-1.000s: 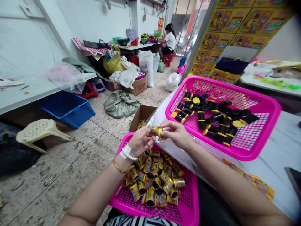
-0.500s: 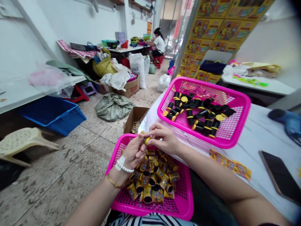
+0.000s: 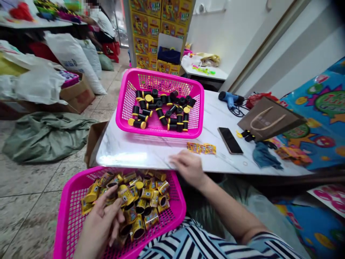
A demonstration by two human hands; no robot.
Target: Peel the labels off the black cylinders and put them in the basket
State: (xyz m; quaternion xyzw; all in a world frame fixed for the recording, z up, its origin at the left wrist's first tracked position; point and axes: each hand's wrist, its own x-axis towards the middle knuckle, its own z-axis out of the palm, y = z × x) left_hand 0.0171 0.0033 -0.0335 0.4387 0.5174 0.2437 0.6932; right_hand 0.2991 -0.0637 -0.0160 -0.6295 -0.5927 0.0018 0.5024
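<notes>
Resting loosely spread, the left hand [image 3: 101,221] touches wrapped tubes [image 3: 134,201] (right hand [image 3: 188,166], half-curled, on the table edge [image 3: 134,158]).

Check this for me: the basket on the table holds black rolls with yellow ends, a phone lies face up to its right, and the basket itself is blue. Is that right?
Not quite: the basket on the table is pink, not blue, as the head view shows. The rest holds: it contains black rolls with yellow ends, and a phone lies on the tabletop to its right.
</notes>
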